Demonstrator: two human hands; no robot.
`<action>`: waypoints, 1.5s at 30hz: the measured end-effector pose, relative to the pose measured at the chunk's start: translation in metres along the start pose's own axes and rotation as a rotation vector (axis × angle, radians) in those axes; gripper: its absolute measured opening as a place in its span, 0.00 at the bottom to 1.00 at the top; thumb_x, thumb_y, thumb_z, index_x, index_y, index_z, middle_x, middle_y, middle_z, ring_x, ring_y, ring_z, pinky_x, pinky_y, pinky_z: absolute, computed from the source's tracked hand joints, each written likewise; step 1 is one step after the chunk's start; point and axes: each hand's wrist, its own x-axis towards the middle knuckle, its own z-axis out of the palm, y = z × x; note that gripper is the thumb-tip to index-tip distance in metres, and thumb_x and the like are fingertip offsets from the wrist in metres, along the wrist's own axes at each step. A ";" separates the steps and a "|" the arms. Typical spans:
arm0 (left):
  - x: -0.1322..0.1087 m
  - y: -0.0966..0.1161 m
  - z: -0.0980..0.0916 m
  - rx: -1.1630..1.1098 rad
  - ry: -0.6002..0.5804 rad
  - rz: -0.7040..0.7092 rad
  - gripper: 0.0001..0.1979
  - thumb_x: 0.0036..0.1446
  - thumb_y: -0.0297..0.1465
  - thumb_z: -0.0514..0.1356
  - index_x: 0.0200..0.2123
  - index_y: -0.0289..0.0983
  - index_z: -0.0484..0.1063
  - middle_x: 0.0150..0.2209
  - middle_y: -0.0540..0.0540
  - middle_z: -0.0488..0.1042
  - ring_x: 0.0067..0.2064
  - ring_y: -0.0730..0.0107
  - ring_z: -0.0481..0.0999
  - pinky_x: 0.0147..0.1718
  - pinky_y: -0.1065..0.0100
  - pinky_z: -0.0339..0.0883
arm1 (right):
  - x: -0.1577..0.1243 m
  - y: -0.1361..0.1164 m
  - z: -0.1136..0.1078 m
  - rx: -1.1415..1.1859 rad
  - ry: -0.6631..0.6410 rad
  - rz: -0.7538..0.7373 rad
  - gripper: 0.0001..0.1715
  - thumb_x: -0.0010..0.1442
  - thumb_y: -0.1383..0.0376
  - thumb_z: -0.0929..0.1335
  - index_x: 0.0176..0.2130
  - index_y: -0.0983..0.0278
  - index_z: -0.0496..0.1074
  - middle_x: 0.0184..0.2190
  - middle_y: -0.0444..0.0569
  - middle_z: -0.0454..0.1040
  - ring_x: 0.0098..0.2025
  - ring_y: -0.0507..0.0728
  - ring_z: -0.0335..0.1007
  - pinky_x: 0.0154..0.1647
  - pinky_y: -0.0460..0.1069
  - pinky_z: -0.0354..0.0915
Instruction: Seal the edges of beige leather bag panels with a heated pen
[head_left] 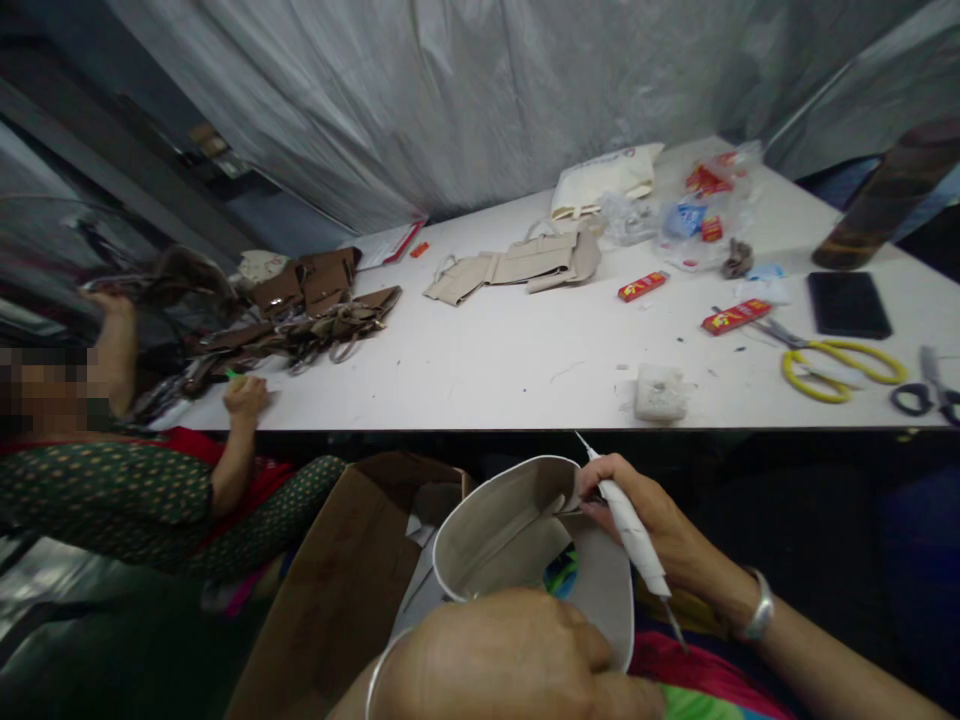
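Note:
In the lower middle, an off-white bag (495,560) with a white edge stands with its mouth facing up, and a blue-green patch shows inside it. My left hand (510,650) is closed on the near side of the bag; its fingertips are partly hidden. A slim tool wrapped in white, with a thin pointed tip (632,530), lies in the grip of my right hand (652,510). The right fingers are also at the far right rim of the bag. The tool's tip points up towards the table edge.
A brown cardboard box (330,580) stands left of the bag. On the white table (465,370) lie a whitish block (660,392), yellow-handled scissors (832,365), red packets (735,316), beige pieces (532,262) and brown bags (307,290). A co-worker (112,490) sits at left.

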 end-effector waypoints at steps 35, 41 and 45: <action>0.080 -0.121 -0.009 -1.096 0.689 -0.589 0.10 0.48 0.35 0.71 0.29 0.34 0.77 0.23 0.50 0.74 0.26 0.72 0.70 0.29 0.70 0.61 | -0.013 0.033 -0.060 -0.121 0.394 0.029 0.18 0.71 0.54 0.71 0.55 0.57 0.68 0.45 0.49 0.79 0.44 0.58 0.80 0.46 0.50 0.76; 0.101 -0.137 -0.009 -1.480 0.871 -0.596 0.22 0.39 0.41 0.78 0.28 0.34 0.72 0.22 0.51 0.72 0.23 0.75 0.68 0.26 0.72 0.59 | -0.025 0.050 -0.110 -0.258 0.677 0.171 0.25 0.71 0.44 0.66 0.51 0.60 0.77 0.37 0.49 0.78 0.36 0.57 0.76 0.39 0.50 0.74; 0.143 -0.139 0.016 -1.515 0.862 -0.620 0.23 0.36 0.41 0.78 0.25 0.34 0.72 0.20 0.52 0.69 0.22 0.76 0.64 0.24 0.72 0.56 | -0.014 0.056 -0.121 -0.317 0.770 0.334 0.21 0.68 0.45 0.70 0.45 0.59 0.75 0.28 0.43 0.75 0.31 0.56 0.73 0.32 0.49 0.69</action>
